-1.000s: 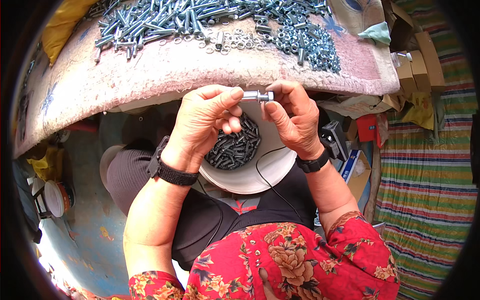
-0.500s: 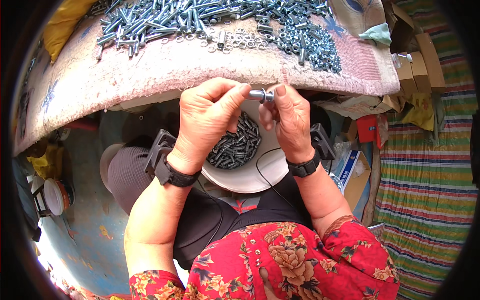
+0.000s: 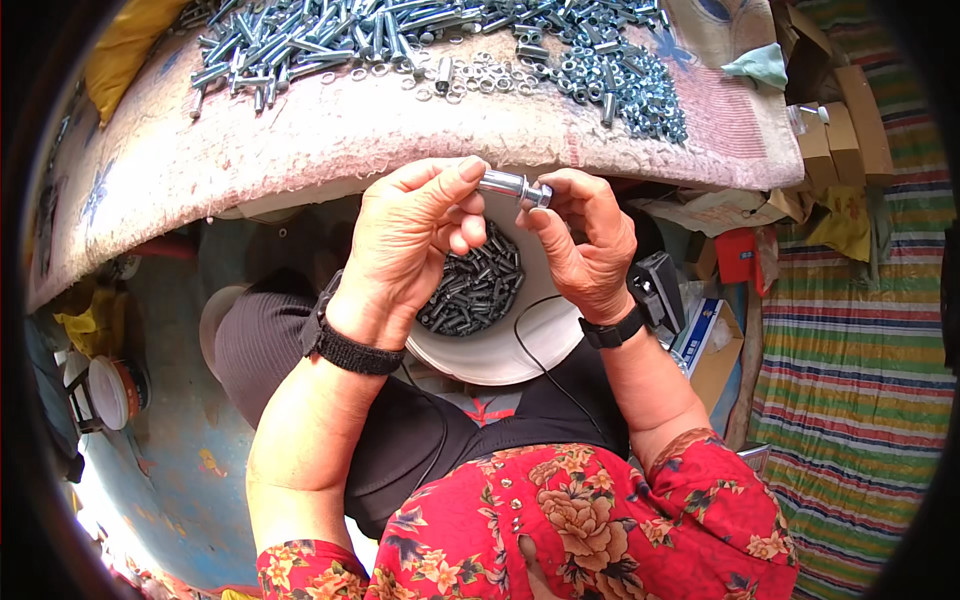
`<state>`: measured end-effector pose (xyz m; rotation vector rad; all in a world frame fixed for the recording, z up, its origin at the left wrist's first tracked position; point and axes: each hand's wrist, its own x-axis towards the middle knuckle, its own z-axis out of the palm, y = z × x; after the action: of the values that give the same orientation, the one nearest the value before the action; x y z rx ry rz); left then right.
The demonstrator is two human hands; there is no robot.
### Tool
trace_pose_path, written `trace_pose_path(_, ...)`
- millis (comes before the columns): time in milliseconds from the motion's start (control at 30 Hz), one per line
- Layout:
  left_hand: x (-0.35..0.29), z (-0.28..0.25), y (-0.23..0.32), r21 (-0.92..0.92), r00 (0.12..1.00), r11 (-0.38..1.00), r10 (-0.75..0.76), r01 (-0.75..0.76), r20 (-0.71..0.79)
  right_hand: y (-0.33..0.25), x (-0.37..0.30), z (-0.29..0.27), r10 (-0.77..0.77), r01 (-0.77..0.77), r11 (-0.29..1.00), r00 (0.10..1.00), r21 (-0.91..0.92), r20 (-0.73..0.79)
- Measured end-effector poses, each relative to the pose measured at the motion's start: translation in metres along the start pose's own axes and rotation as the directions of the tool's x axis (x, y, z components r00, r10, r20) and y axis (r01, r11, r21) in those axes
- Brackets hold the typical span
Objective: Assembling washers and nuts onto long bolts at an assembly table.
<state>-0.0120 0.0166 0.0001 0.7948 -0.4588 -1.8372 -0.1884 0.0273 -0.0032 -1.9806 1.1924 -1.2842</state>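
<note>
A shiny metal bolt with a sleeve (image 3: 506, 184) is held between my two hands, just off the near edge of the cloth-covered table. My left hand (image 3: 395, 230) pinches its left end between thumb and fingers. Thumb and fingers of my right hand (image 3: 590, 245) close on the nut (image 3: 539, 195) at the other end, where a washer seems to sit against it. Below both hands, a white bucket (image 3: 475, 372) between my legs holds many finished-looking dark metal bolts (image 3: 475, 290).
On the table's worn pinkish cloth (image 3: 330, 130) lie a heap of long bolts (image 3: 300, 45), scattered washers (image 3: 480, 78) and a pile of nuts (image 3: 640, 100). A black cable (image 3: 540, 365) runs over the bucket's rim. Cardboard boxes (image 3: 840, 140) stand at the right, beside striped sheeting (image 3: 850, 400).
The bolt has tilted, its nut end now lower. My right hand has turned and shifted slightly right, exposing the nut; my left fingers have shifted on the other end.
</note>
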Motion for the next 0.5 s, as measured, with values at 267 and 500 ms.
trace_pose_path(267, -0.001, -0.001, -0.003, 0.068, 0.982, 0.983, 0.167, -0.172, 0.084, 0.008, -0.012, 0.029, -0.014, 0.026, 0.997, 0.986, 0.070, -0.168)
trace_pose_path(500, -0.004, 0.005, -0.007, 0.234, 0.960, 0.931, 0.271, -0.281, 0.074, -0.005, -0.015, 0.044, 0.250, -0.167, 0.927, 0.942, 0.335, -0.224)
